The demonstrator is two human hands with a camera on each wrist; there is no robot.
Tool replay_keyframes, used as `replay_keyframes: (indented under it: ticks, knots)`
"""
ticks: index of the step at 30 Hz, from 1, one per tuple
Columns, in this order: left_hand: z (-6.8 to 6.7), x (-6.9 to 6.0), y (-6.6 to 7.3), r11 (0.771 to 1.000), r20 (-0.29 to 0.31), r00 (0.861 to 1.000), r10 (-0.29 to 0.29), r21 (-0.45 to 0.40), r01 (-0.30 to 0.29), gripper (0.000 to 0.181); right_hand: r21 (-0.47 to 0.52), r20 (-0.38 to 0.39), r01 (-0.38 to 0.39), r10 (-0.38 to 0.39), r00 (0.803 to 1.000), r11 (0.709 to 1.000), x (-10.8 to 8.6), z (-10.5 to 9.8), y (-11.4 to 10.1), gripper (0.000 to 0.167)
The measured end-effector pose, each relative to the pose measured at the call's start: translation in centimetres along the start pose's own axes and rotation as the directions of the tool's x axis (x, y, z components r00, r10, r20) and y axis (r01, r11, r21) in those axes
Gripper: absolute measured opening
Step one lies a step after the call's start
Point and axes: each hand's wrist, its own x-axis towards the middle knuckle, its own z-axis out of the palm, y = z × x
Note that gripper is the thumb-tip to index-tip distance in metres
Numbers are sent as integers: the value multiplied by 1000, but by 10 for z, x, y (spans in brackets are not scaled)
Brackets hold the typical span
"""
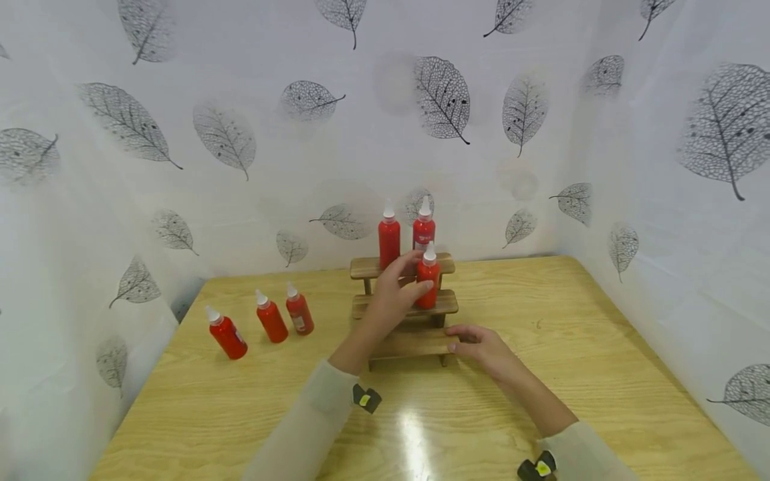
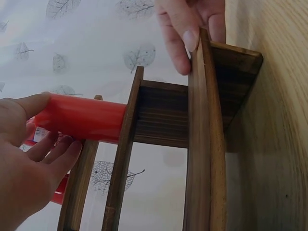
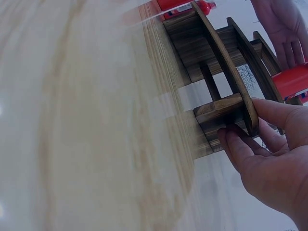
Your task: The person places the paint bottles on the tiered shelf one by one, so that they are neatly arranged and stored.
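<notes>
A three-tier wooden display stand (image 1: 412,343) sits on the table. On its middle tier, at the right side, stands a red squeeze bottle (image 1: 429,270) with a white pointed cap. My left hand (image 1: 392,297) holds this bottle between thumb and fingers; its base meets the tier in the left wrist view. Two more red bottles, a left one (image 1: 389,242) and a right one (image 1: 424,229), stand on the top tier. At the right end of the lowest tier, my right hand (image 1: 486,349) pinches the board, thumb above and fingers beneath in the right wrist view.
Left of the stand, three red bottles stand on the wooden table (image 1: 517,294): one far left (image 1: 227,337), one in the middle (image 1: 272,321), one nearer the stand (image 1: 299,312). A white leaf-print curtain (image 1: 373,153) hangs behind and at both sides.
</notes>
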Motion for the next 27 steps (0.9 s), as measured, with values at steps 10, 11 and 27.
replay_keyframes:
  ticks: [10,11,27]
  knots:
    - [-33,-24,-2,997,-62,995,73,34,-71,54,-1,-17,-24,24,1000,1000,2,1,3,41]
    - [-39,-28,-3,997,-69,995,71,30,-69,54,0,-14,-26,26,1000,1000,2,1,3,41]
    - [-139,-96,-20,976,-265,963,-56,187,108,52,6,-15,-28,28,1000,1000,2,1,2,40]
